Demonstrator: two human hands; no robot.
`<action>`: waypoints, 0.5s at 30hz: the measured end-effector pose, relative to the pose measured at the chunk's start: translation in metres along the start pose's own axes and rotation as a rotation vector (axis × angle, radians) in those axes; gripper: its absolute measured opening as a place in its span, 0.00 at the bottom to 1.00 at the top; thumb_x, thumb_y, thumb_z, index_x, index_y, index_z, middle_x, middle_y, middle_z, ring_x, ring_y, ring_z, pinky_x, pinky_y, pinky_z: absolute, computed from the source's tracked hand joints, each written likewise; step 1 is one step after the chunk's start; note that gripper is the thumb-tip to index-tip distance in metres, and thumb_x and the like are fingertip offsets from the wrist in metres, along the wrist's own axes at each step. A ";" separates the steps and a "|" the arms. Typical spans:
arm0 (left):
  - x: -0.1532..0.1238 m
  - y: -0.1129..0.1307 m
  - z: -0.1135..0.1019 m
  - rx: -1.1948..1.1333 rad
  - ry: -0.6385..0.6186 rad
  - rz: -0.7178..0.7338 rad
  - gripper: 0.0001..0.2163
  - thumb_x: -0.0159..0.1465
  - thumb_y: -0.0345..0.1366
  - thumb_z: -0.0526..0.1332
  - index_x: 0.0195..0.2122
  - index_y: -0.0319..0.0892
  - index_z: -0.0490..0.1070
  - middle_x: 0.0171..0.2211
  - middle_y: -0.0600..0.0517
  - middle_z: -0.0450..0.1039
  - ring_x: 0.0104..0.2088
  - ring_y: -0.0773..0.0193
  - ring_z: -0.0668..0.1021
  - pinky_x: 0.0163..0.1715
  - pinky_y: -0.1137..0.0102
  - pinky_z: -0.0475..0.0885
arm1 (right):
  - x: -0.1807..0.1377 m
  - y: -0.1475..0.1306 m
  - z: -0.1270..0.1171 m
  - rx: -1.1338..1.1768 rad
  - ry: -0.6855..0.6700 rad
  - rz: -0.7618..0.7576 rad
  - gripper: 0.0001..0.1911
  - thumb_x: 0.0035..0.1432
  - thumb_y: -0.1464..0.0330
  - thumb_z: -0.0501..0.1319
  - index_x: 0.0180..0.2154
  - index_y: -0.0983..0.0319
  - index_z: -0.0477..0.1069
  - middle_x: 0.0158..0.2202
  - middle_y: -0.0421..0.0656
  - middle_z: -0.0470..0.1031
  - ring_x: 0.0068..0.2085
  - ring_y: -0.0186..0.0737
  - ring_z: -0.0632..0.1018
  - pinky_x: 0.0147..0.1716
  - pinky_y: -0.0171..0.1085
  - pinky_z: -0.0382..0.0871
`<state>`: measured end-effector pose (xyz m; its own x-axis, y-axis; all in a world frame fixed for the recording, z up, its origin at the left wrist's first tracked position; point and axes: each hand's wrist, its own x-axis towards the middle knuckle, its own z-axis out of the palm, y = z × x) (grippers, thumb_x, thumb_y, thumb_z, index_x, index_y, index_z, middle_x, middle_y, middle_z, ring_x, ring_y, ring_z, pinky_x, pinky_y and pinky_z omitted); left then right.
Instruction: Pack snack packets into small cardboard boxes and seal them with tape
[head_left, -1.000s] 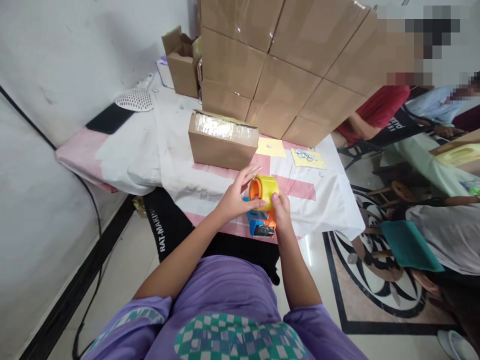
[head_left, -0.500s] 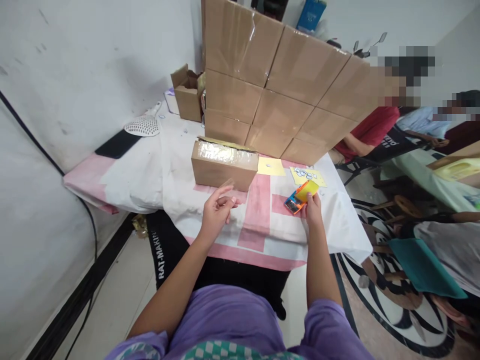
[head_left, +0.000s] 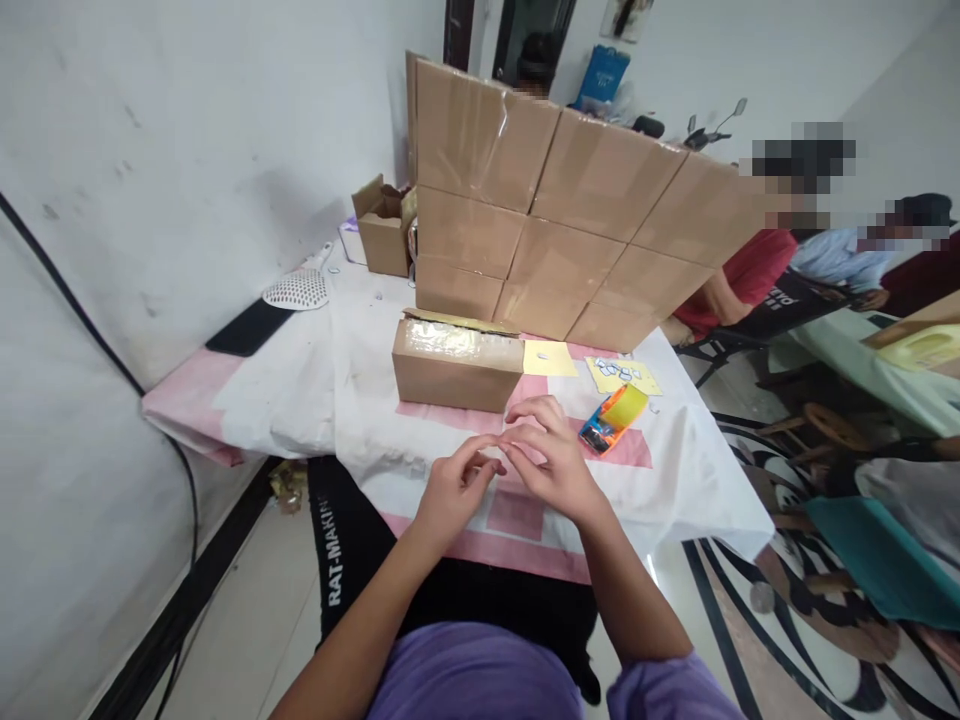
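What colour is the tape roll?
The tape roll is yellow; it shows in the head view.

We've got matt cardboard on the small box (head_left: 459, 378), glossy plastic tape (head_left: 454, 340) along its top, more cardboard with shiny taped streaks on the stacked boxes (head_left: 574, 230), smooth plastic on the tape dispenser (head_left: 609, 420) and scoop (head_left: 297, 290), a creased matt fabric tablecloth (head_left: 375, 440), matt paper cards (head_left: 553, 360) and glossy floor tiles (head_left: 251, 590).

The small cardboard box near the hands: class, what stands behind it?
Behind the small cardboard box stands a stack of taped cartons; whatever lies low between them is hidden by the box.
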<state>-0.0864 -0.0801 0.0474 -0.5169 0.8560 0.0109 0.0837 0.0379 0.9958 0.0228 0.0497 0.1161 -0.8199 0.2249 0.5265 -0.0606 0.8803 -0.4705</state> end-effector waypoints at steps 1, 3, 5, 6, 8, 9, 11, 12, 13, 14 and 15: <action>0.001 0.002 -0.003 -0.024 -0.005 -0.070 0.15 0.66 0.44 0.60 0.52 0.48 0.69 0.34 0.53 0.82 0.21 0.67 0.73 0.18 0.73 0.65 | 0.002 -0.002 0.002 -0.035 0.013 -0.014 0.07 0.65 0.72 0.61 0.38 0.55 0.77 0.47 0.47 0.73 0.51 0.50 0.71 0.50 0.52 0.68; 0.005 0.006 -0.014 -0.047 -0.011 -0.212 0.18 0.64 0.47 0.62 0.52 0.48 0.65 0.33 0.53 0.82 0.19 0.66 0.71 0.14 0.74 0.61 | 0.003 -0.001 0.006 -0.067 0.047 -0.032 0.07 0.64 0.72 0.62 0.37 0.55 0.77 0.46 0.47 0.73 0.51 0.51 0.70 0.51 0.53 0.66; 0.010 0.011 -0.028 -0.002 -0.017 -0.261 0.22 0.62 0.49 0.64 0.52 0.47 0.62 0.31 0.53 0.82 0.20 0.64 0.73 0.14 0.74 0.60 | 0.003 0.002 0.008 -0.014 0.098 -0.010 0.06 0.64 0.72 0.62 0.37 0.55 0.76 0.45 0.46 0.72 0.51 0.50 0.71 0.51 0.53 0.66; 0.014 0.014 -0.035 0.049 -0.017 -0.246 0.22 0.62 0.49 0.64 0.52 0.47 0.62 0.29 0.53 0.82 0.20 0.63 0.74 0.15 0.73 0.61 | 0.004 0.004 0.008 0.042 0.137 0.018 0.05 0.65 0.71 0.62 0.37 0.55 0.76 0.44 0.46 0.72 0.49 0.50 0.72 0.50 0.52 0.67; 0.023 0.019 -0.049 0.176 0.012 -0.165 0.19 0.63 0.49 0.63 0.50 0.47 0.65 0.24 0.55 0.80 0.21 0.62 0.75 0.20 0.71 0.65 | 0.009 0.009 0.002 0.161 0.239 0.080 0.04 0.66 0.69 0.61 0.37 0.55 0.74 0.42 0.46 0.71 0.47 0.48 0.73 0.48 0.51 0.69; 0.028 0.022 -0.055 0.242 0.054 -0.106 0.16 0.64 0.48 0.62 0.48 0.47 0.66 0.24 0.55 0.79 0.22 0.61 0.76 0.23 0.70 0.67 | 0.012 0.012 -0.004 0.205 0.288 0.100 0.04 0.66 0.68 0.62 0.36 0.55 0.74 0.42 0.45 0.70 0.46 0.48 0.74 0.48 0.50 0.70; 0.044 0.030 -0.065 0.387 0.188 0.051 0.12 0.66 0.45 0.59 0.46 0.46 0.69 0.28 0.53 0.81 0.28 0.59 0.79 0.31 0.66 0.71 | 0.022 0.014 -0.018 0.214 0.315 0.125 0.04 0.66 0.67 0.62 0.35 0.55 0.74 0.41 0.45 0.71 0.46 0.47 0.74 0.49 0.49 0.69; 0.053 0.034 -0.069 0.478 0.260 0.152 0.11 0.67 0.44 0.58 0.46 0.46 0.70 0.33 0.50 0.82 0.33 0.57 0.81 0.36 0.63 0.73 | 0.027 0.014 -0.025 0.183 0.284 0.137 0.05 0.66 0.66 0.63 0.35 0.55 0.74 0.42 0.45 0.71 0.47 0.47 0.74 0.50 0.49 0.68; 0.064 0.039 -0.072 0.583 0.316 0.260 0.12 0.68 0.42 0.56 0.48 0.45 0.70 0.40 0.47 0.82 0.41 0.54 0.82 0.43 0.60 0.73 | 0.032 0.013 -0.032 0.145 0.239 0.151 0.05 0.66 0.66 0.63 0.34 0.55 0.74 0.42 0.45 0.72 0.47 0.47 0.74 0.50 0.50 0.68; 0.075 0.043 -0.075 0.694 0.344 0.365 0.13 0.68 0.41 0.56 0.51 0.44 0.70 0.48 0.44 0.81 0.50 0.51 0.80 0.50 0.57 0.72 | 0.036 0.011 -0.038 0.112 0.188 0.167 0.06 0.66 0.65 0.63 0.34 0.55 0.74 0.43 0.45 0.73 0.47 0.48 0.74 0.51 0.50 0.67; 0.087 0.047 -0.077 0.802 0.335 0.457 0.16 0.68 0.41 0.57 0.55 0.43 0.69 0.56 0.42 0.76 0.57 0.48 0.76 0.56 0.53 0.68 | 0.040 0.009 -0.043 0.092 0.139 0.185 0.06 0.66 0.65 0.63 0.34 0.55 0.75 0.43 0.45 0.74 0.48 0.48 0.74 0.52 0.50 0.67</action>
<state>-0.1933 -0.0436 0.1026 -0.4956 0.6892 0.5286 0.8256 0.1847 0.5332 0.0139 0.0843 0.1638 -0.7359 0.4395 0.5150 0.0259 0.7784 -0.6272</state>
